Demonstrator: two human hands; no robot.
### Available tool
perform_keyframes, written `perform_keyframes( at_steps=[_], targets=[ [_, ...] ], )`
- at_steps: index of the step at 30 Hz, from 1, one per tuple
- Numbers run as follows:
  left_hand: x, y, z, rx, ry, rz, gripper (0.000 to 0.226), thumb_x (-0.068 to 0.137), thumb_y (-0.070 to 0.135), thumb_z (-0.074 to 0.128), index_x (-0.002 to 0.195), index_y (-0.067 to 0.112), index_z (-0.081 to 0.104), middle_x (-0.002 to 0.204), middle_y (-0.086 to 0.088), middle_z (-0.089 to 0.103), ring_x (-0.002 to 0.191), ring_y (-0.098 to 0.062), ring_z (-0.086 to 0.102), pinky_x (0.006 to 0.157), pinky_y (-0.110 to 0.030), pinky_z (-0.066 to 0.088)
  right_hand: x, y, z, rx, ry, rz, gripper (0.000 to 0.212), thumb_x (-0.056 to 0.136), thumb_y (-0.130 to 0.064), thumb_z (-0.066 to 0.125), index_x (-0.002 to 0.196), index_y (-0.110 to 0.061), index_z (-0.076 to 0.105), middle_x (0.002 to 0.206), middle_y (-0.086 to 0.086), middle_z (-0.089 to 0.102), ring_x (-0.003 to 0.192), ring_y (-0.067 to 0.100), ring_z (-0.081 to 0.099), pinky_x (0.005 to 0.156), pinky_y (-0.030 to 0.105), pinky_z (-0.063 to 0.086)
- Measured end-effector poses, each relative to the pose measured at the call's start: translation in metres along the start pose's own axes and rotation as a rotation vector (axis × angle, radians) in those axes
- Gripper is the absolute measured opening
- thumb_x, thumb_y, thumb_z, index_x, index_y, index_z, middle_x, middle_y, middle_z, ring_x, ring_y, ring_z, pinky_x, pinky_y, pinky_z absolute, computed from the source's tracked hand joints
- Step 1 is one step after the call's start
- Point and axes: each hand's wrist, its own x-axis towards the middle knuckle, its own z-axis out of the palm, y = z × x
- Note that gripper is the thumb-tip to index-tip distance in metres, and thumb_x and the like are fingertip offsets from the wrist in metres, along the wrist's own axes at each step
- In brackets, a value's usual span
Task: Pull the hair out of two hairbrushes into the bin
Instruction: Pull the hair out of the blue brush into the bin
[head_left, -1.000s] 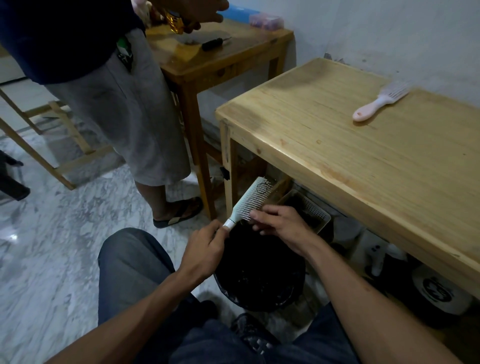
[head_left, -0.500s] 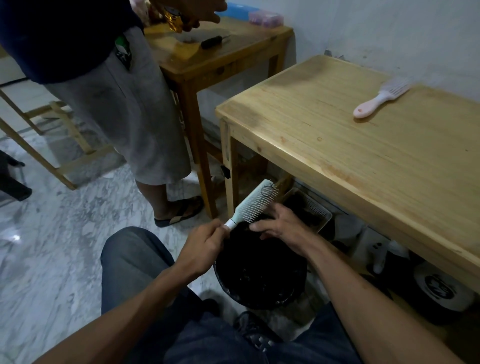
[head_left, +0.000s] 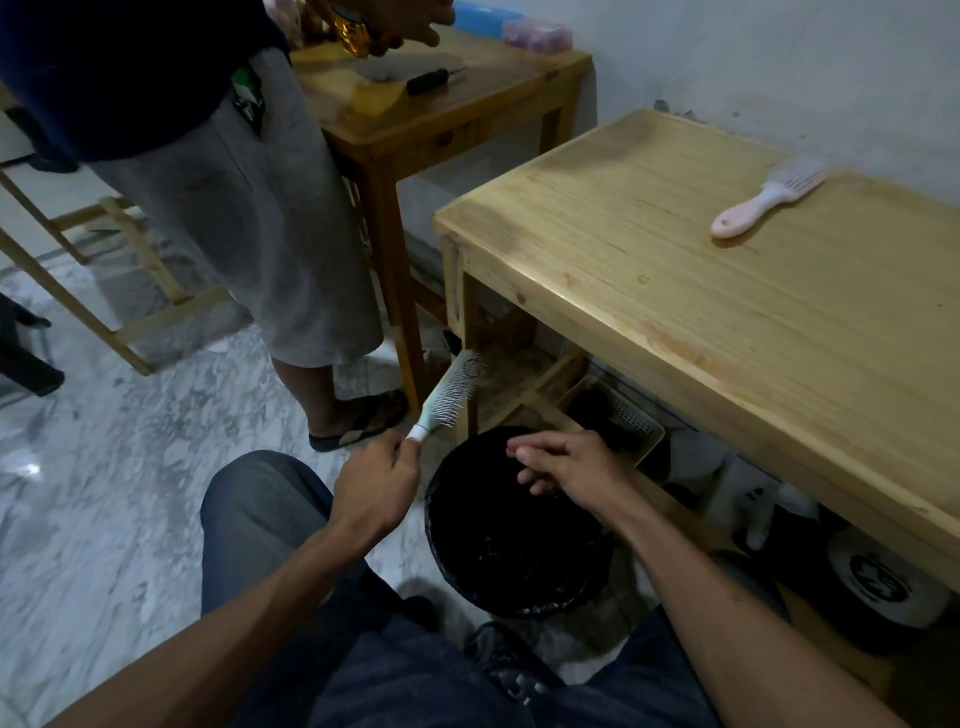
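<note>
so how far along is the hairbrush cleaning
Partway through the first brush. The left hand holds the pale green brush by its handle beside the bin; a little hair still shows near its tip. The right hand hangs over the bin, fingers loosely curled; whether it holds hair is unclear. The pink brush on the table is left.

Pale green bristled hairbrush tilted mid-frame above round black-lined bin; pink plastic hairbrush flat upper right.
</note>
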Motion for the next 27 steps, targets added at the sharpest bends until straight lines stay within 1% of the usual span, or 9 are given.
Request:
perform_keyframes(
  at_steps=[3,6,8,11,13,15,19,22,27],
  targets=[
    [-0.004,0.006,0.002,-0.004,-0.019,0.088,0.031,0.1,0.036,0.041,0.084,0.019,0.061,0.066,0.003,0.059,0.062,-0.02,0.056,0.054,-0.035,0.037,0.005,0.001,0.005,-0.217,-0.066,0.158,0.072,0.096,-0.005,0.062,0.158,-0.028,0.033,0.127,-0.004,0.056,0.084,0.018,0.075,0.061,0.028,0.058],
    [-0.007,0.01,0.003,0.0,-0.029,0.149,0.034,0.093,0.045,0.035,0.083,0.023,0.059,0.064,0.003,0.059,0.062,-0.015,0.056,0.055,-0.036,0.039,0.016,-0.003,0.004,-0.324,0.034,0.211,0.087,0.092,-0.011,0.061,0.162,-0.036,0.016,0.137,0.01,0.058,0.101,0.022,0.072,0.057,0.025,0.059],
    [-0.008,0.012,0.004,0.006,-0.034,0.179,0.034,0.094,0.047,0.034,0.082,0.025,0.057,0.063,0.004,0.058,0.06,-0.013,0.056,0.053,-0.034,0.038,0.022,-0.009,-0.002,-0.223,0.11,0.166,0.086,0.087,-0.012,0.062,0.16,-0.037,0.025,0.148,0.008,0.05,0.108,0.024,0.07,0.056,0.022,0.059],
    [-0.01,0.011,0.006,0.02,-0.025,0.224,0.033,0.095,0.048,0.034,0.079,0.026,0.053,0.061,0.005,0.057,0.058,-0.013,0.055,0.051,-0.032,0.036,0.025,-0.021,-0.009,0.119,0.164,0.068,0.057,0.089,-0.014,0.064,0.144,-0.024,0.053,0.118,0.001,0.069,0.091,0.018,0.075,0.063,0.03,0.061],
    [-0.01,0.009,0.007,0.023,-0.019,0.24,0.033,0.095,0.047,0.034,0.076,0.027,0.051,0.059,0.004,0.056,0.056,-0.014,0.054,0.05,-0.032,0.034,0.024,-0.027,-0.012,0.243,0.2,0.015,0.037,0.091,-0.026,0.072,0.127,-0.019,0.067,0.107,0.003,0.077,0.079,0.016,0.074,0.059,0.028,0.058],
    [-0.011,0.008,0.008,0.023,-0.019,0.251,0.034,0.096,0.048,0.035,0.074,0.027,0.05,0.057,0.004,0.054,0.054,-0.014,0.053,0.049,-0.031,0.031,0.025,-0.026,-0.012,0.217,0.269,-0.029,0.028,0.09,-0.032,0.076,0.115,-0.021,0.073,0.1,0.002,0.079,0.071,0.012,0.072,0.056,0.023,0.055],
    [-0.011,0.007,0.007,0.036,-0.003,0.196,0.037,0.094,0.046,0.032,0.082,0.022,0.057,0.061,0.004,0.057,0.059,-0.014,0.055,0.051,-0.032,0.033,0.024,-0.02,-0.008,0.131,0.422,-0.019,0.014,0.094,-0.026,0.072,0.102,-0.016,0.077,0.084,0.001,0.077,0.059,0.005,0.063,0.051,0.018,0.05],
    [-0.006,0.004,0.002,-0.047,0.04,0.075,0.039,0.089,0.043,0.033,0.085,0.016,0.06,0.063,0.003,0.059,0.061,-0.017,0.055,0.053,-0.033,0.033,0.016,-0.011,-0.009,0.012,0.427,0.047,0.011,0.096,-0.022,0.069,0.097,-0.014,0.077,0.083,0.002,0.074,0.064,0.007,0.063,0.055,0.018,0.051],
    [-0.006,0.002,-0.003,-0.064,0.033,0.08,0.041,0.088,0.044,0.033,0.085,0.015,0.062,0.064,0.001,0.059,0.061,-0.018,0.055,0.053,-0.034,0.035,0.009,0.003,-0.013,-0.146,0.294,0.179,0.021,0.098,-0.013,0.065,0.117,-0.009,0.074,0.094,0.002,0.075,0.074,0.011,0.068,0.059,0.021,0.052]
  ],
)
